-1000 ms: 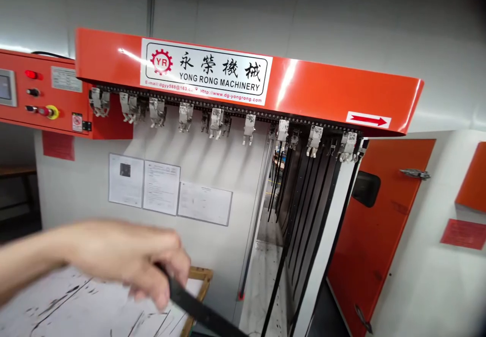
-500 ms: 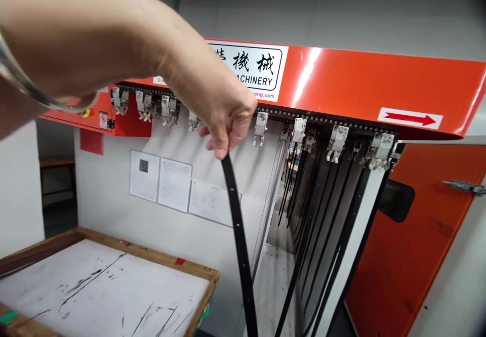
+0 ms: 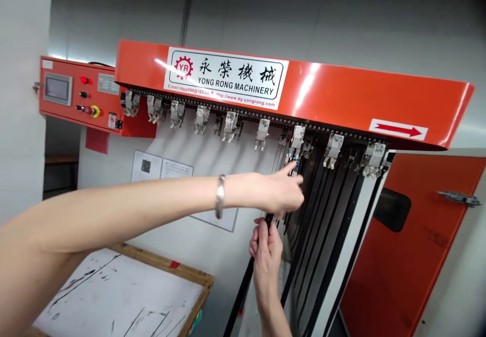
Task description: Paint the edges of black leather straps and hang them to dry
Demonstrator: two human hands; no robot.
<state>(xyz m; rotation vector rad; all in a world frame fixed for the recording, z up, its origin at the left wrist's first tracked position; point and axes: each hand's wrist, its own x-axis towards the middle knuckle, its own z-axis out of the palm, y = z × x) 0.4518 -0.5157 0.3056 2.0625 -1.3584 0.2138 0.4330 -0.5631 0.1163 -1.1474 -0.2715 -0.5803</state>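
My left hand [image 3: 280, 191], with a metal bracelet at the wrist, reaches in from the left, back of the hand towards me. At least two fingers are stretched apart, just below a metal clip [image 3: 298, 137]; its underside is hidden. Right below it, my right hand [image 3: 268, 248] is closed around a long black strap [image 3: 240, 296]. The strap runs down and left out of view, and a short piece shows above my right fingers. Its top end is hidden behind my left hand.
Several metal clips hang from a chain under an orange machine beam [image 3: 334, 89]. More black straps [image 3: 337, 246] hang at the right. A control box [image 3: 72, 91] sits at the left. Below stands a wood-framed white board [image 3: 207, 279]; an orange door [image 3: 421, 225] is at far right.
My left hand has moved right and down, from pinching the strap's top to beneath a clip. My right hand has come into view, closed on the strap. The view has shifted slightly.
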